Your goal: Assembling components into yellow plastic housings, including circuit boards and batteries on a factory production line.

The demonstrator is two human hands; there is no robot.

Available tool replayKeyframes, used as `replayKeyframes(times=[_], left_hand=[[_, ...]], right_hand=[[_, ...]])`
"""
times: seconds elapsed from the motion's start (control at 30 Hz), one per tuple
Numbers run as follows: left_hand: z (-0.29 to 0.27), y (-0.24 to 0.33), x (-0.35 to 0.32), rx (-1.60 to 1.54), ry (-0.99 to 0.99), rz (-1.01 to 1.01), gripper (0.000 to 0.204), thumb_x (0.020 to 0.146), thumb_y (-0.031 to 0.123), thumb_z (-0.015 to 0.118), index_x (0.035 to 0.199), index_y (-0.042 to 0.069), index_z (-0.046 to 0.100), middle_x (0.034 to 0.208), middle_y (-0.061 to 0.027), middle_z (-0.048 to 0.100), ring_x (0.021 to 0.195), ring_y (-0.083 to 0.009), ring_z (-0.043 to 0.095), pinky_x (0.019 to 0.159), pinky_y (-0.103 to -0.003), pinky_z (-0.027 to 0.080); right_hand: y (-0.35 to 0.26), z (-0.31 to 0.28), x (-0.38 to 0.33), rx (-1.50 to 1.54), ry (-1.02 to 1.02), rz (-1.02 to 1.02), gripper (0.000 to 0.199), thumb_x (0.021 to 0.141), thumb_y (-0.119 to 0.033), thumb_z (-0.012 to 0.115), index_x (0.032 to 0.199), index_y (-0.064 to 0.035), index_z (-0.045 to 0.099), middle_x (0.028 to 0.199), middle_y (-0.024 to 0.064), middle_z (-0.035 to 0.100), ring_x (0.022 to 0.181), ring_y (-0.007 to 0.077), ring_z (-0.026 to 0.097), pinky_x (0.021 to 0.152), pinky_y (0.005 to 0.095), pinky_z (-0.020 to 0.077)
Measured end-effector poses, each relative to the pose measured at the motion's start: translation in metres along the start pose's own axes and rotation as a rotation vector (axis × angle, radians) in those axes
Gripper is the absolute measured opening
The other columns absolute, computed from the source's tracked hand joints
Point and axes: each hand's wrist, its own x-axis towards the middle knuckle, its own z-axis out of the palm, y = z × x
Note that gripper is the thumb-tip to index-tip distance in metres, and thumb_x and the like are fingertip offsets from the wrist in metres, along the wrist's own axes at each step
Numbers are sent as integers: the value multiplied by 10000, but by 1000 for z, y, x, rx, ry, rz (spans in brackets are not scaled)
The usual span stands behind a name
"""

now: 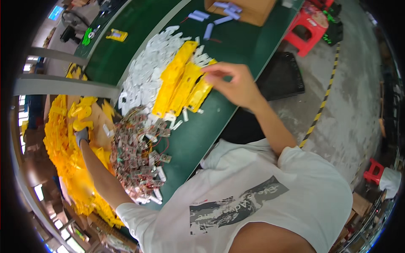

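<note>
Head-worn fisheye view, facing steeply down over the bench (pixel 190 145).
We look from the left of two lenses on the person's head: the shirt (pixel 249 162) lies nearest, below; the left hand (pixel 82 135) and right hand (pixel 233 84) stand farther out, and the bench slants across the field. The wide angle brings in the floor (pixel 354 97) at right, where we see the tape (pixel 326 95) curve.
</note>
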Motion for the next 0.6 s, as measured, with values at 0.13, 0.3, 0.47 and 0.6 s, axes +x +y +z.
replayKeyframes(times=[0.13,0.3,0.47,0.6], left_hand=[[-58,-4,-43,-144,-38,-8,606,827,450,651,1199,-15,536,1036,-162,664,886,-246,671,749,-357,541],[-126,-86,-128,-1049,-126,317,420,954,287,537,1288,34,497,1154,-127,600,1013,-245,625,811,-329,525],[-105,-95,-371,-692,129,351,442,1011,253,410,1401,44,418,1414,-128,452,1216,-248,513,1056,-417,383],[-4,-53,-553,-1390,221,120,711,849,-33,612,1473,28,279,1456,-131,400,1311,-254,407,1113,-418,301]], right_hand=[[59,-3,-14,-142,145,106,193,858,-54,673,1046,-10,690,906,77,703,769,123,651,698,247,512],[56,9,-1,-61,111,146,168,855,-45,661,1020,-34,684,828,64,671,660,90,618,575,219,481],[59,15,10,69,67,53,157,847,-39,674,1004,-23,683,826,66,669,654,96,591,599,214,469],[29,21,3,-61,-4,-143,110,833,-19,686,943,-9,688,785,68,673,616,111,568,560,238,435]])
